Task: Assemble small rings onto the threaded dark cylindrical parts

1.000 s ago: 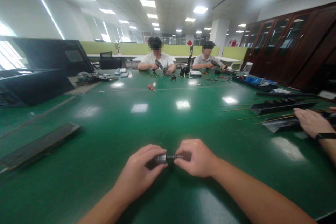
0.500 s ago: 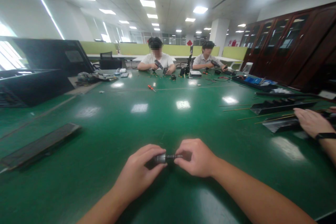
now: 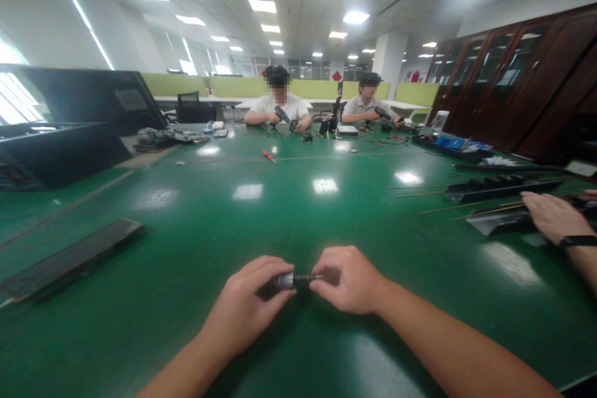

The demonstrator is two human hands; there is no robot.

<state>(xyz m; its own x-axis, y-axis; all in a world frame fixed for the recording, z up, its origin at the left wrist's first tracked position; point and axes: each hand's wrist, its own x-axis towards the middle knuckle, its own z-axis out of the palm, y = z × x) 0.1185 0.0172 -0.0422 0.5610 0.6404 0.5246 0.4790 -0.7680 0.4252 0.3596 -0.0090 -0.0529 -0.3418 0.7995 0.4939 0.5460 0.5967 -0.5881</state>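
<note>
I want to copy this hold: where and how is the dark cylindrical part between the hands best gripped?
Probably by its thick barrel, coming from the left, thumb on the near side, fingers opposite, as the left hand does. It points crosswise, with the wider end to the left; the slimmer stem, pinched by the right hand, offers less to hold.

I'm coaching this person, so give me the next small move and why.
Perhaps a slight, gentle twist with the right grip: it pinches the slim end of a dark part whose thick end the left grip holds roughly in line. Whether the ends separate can't be seen, so test lightly.
</note>
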